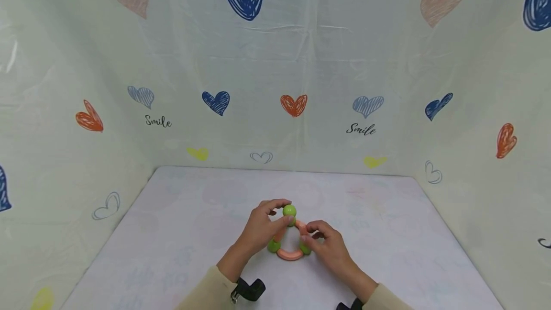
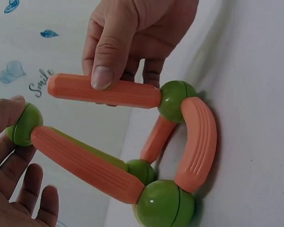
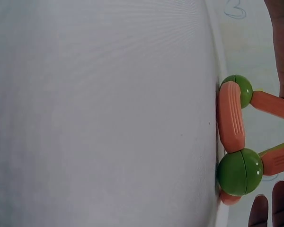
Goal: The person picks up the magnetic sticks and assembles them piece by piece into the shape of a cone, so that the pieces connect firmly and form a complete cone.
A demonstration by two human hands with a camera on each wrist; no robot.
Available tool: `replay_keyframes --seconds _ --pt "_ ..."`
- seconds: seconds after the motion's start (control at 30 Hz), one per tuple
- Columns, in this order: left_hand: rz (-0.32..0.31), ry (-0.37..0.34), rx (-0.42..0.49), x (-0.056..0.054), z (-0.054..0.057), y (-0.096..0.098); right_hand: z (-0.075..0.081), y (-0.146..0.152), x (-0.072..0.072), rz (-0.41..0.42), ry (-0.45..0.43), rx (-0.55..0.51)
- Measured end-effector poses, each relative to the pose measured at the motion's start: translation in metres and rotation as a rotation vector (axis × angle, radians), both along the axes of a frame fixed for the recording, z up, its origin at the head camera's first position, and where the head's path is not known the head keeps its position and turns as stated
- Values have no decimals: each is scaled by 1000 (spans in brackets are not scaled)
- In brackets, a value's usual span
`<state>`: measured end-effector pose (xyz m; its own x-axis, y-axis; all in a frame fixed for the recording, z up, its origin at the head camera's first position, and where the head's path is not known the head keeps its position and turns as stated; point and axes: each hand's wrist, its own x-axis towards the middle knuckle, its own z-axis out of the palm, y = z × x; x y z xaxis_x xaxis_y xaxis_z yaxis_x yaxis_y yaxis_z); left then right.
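Note:
A small frame of orange toy rods and green balls stands on the table, reaching upward. My left hand (image 1: 260, 226) pinches a green ball (image 2: 27, 124) on the upper end of a ridged orange rod (image 2: 87, 163). On the right, my right hand (image 1: 329, 248) pinches another straight orange rod (image 2: 128, 94) between thumb and fingers. That rod's lower end meets a green ball (image 2: 177, 100); its other end stands apart from the ball in my left hand. A curved orange rod (image 1: 290, 255) joins two lower balls. Behind, a yellow-green rod (image 2: 92, 149) is partly hidden.
The white table (image 1: 181, 233) runs back to a pale curtain (image 1: 275, 56) printed with hearts and "Smile". The curtain also hangs along both sides. A black strap mount (image 1: 251, 290) sits on my left wrist.

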<state>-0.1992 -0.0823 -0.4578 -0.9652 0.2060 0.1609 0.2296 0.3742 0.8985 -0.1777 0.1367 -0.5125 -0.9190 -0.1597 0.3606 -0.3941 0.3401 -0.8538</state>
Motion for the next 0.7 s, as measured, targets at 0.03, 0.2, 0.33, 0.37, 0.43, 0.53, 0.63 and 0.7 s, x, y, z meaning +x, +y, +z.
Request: replay_keyframes --seconds 0.03,0.2,0.33,0.37,0.43,0.53,0.63,0.7 --pt "-1 4 -1 0 0 0 0 -1 -1 -4 2 0" --pt "-11 9 6 -1 2 -1 -2 -4 -4 -13 5 -2" --pt "-22 10 12 -1 1 0 -3 -6 -6 -28 -61 3" --pt "-24 13 9 -1 0 0 -2 -6 -6 -31 -78 6" --pt "-26 11 8 -1 0 0 -2 -7 -7 -35 -100 14" --pt "-26 12 4 -1 -1 1 -2 -7 -7 -38 -104 18" --pt "-26 22 -5 -1 -1 2 -2 -8 -7 -38 -89 15" --pt "-29 33 -15 -1 -1 3 -2 -9 -7 -36 -75 11"
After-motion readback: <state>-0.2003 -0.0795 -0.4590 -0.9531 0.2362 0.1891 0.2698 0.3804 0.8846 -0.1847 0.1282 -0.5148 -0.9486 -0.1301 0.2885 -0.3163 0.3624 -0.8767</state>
